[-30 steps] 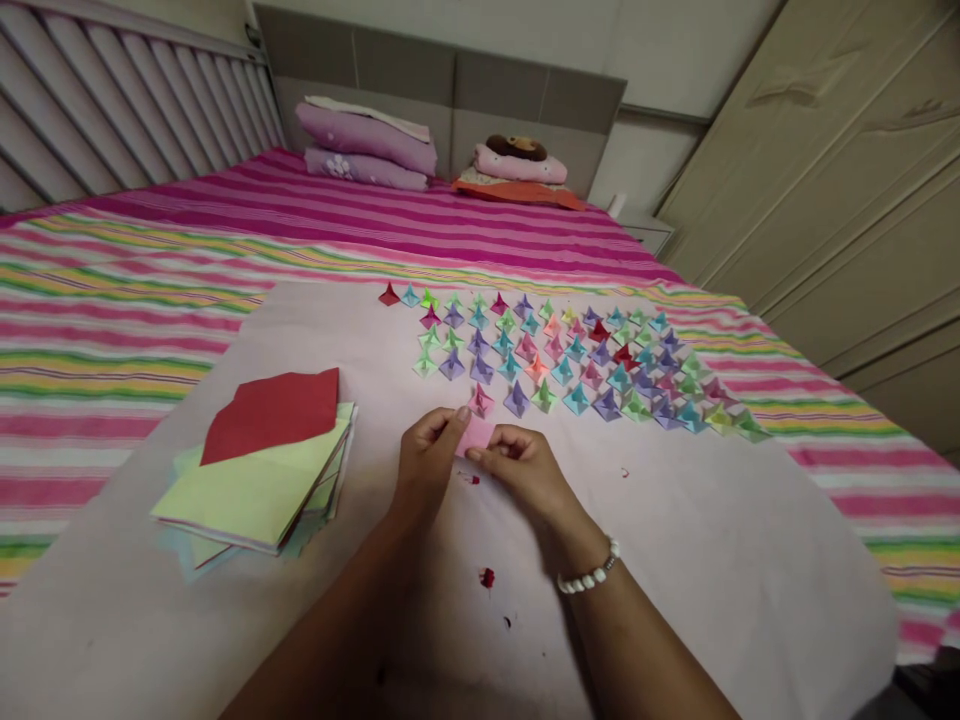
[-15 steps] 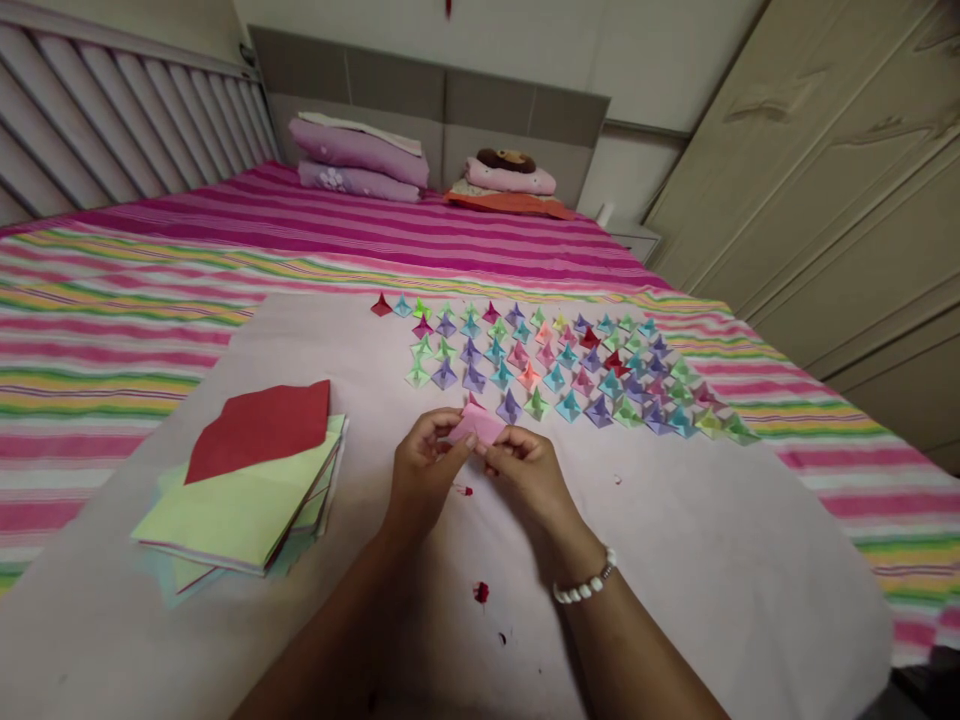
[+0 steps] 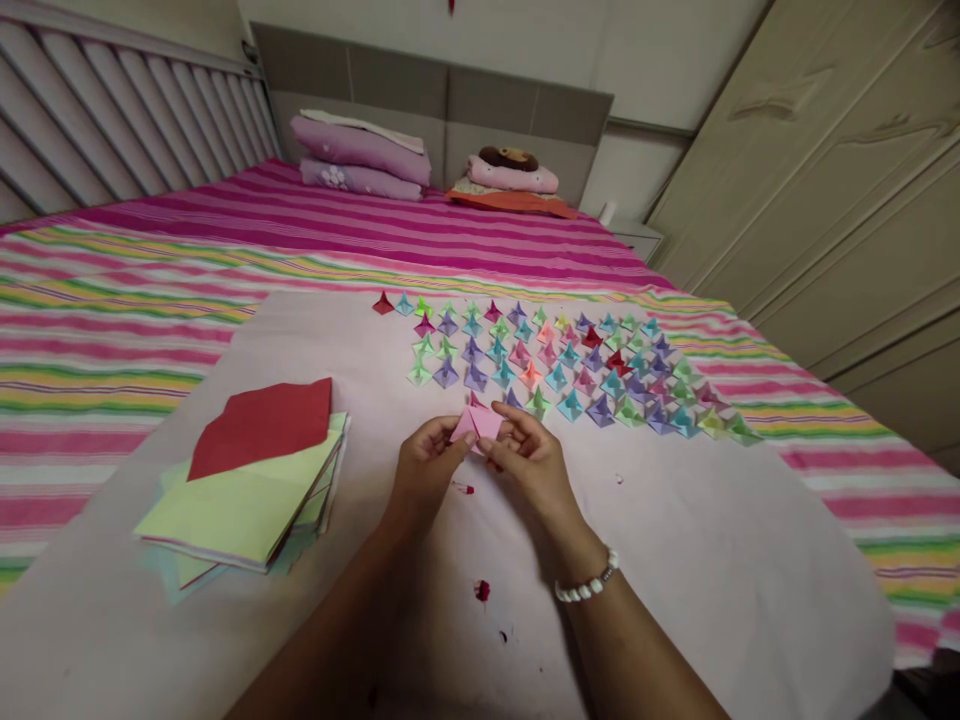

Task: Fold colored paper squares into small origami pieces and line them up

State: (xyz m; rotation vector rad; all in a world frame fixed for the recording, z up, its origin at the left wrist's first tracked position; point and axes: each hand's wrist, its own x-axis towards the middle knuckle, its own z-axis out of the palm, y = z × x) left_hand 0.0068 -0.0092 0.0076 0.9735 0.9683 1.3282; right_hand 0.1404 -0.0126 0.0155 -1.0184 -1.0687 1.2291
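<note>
A small folded piece of pink paper [image 3: 480, 424] is held up between my two hands, with a crease line across its face. My left hand [image 3: 431, 465] pinches its left and lower edge between thumb and fingers. My right hand [image 3: 531, 462], a white beaded bracelet on the wrist, grips its right side, the index finger raised a little off it. Just beyond my fingers are rows of folded paper shapes [image 3: 556, 377] in several colours, pointed at the corners. One red shape behind the pink paper is partly hidden.
To the left lies a stack of coloured paper [image 3: 225, 510] with a red sheet [image 3: 266, 428] on top. Red marks [image 3: 481, 590] dot the pale board [image 3: 675, 560] near me. Striped bedding [image 3: 67, 400] surrounds the board; folded quilts [image 3: 364, 165] sit by the headboard.
The pink paper has turned to show a diagonal crease or flap edge. My right index finger has lifted away from its edge, while my left hand keeps its pinch.
</note>
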